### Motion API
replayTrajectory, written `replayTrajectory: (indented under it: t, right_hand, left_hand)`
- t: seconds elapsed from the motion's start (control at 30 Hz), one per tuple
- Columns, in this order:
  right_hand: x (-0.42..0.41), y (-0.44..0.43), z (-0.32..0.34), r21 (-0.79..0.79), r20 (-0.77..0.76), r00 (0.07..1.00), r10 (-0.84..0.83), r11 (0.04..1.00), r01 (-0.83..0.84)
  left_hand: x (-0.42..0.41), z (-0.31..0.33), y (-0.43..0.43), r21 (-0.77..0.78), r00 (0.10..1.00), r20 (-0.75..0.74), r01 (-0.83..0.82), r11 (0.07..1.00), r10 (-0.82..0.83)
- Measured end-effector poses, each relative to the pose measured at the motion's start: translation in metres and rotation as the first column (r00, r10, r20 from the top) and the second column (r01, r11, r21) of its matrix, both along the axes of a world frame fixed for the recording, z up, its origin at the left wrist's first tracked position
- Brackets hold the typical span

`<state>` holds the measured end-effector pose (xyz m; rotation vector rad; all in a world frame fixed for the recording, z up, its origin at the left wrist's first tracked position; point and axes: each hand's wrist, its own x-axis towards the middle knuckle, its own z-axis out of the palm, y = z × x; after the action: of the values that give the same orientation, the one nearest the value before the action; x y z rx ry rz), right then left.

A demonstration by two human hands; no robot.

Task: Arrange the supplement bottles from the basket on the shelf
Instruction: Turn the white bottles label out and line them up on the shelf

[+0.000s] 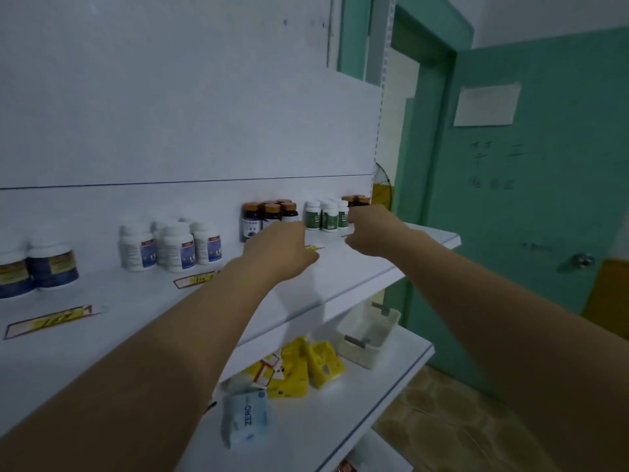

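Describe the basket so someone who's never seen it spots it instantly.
Left of the green door stands white shelving. On the shelf under the bottles, right end, sits the basket: a translucent tub with grey handles, unlike the yellow cheese-shaped packs beside it.

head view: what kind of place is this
Most likely a small shop or pharmacy. The white shelf holds bottles sorted in groups by kind, yellow price tags lie in front of the groups, and yellow packs sit on the lower shelf.

White shelf with bottles, price tags.
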<state>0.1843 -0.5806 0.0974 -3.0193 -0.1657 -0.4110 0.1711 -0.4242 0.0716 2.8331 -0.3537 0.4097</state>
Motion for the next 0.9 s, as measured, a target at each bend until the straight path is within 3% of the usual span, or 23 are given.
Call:
replayTrajectory:
  t: [0.3, 0.53, 0.73, 0.8, 0.9]
  right_hand:
    - [0.102, 0.109, 0.001, 0.001, 0.009, 0.940, 0.342, 0.940, -0.342]
    - [0.143, 0.205, -0.004, 0.004, 0.042, 0.763, 0.645, 0.763, -0.646]
    - [0.149, 0.244, -0.029, -0.118, 0.053, 0.606, 0.793, 0.608, -0.785]
    - [0.155, 0.246, -0.041, -0.166, 0.078, 0.596, 0.800, 0.599, -0.783]
    - [0.163, 0.245, -0.052, -0.228, 0.166, 0.598, 0.784, 0.620, -0.751]
  left_hand:
    - [0.054, -0.006, 0.094, -0.038, 0.958, 0.011, -0.286, 0.957, 0.287]
    - [0.037, -0.025, 0.160, -0.112, 0.828, 0.041, -0.553, 0.826, 0.560]
    - [0.034, -0.051, 0.157, -0.127, 0.738, -0.191, -0.672, 0.729, 0.647]
    - [0.039, -0.063, 0.148, -0.078, 0.708, -0.271, -0.691, 0.719, 0.652]
    - [0.045, -0.075, 0.139, 0.046, 0.704, -0.272, -0.671, 0.740, 0.656]
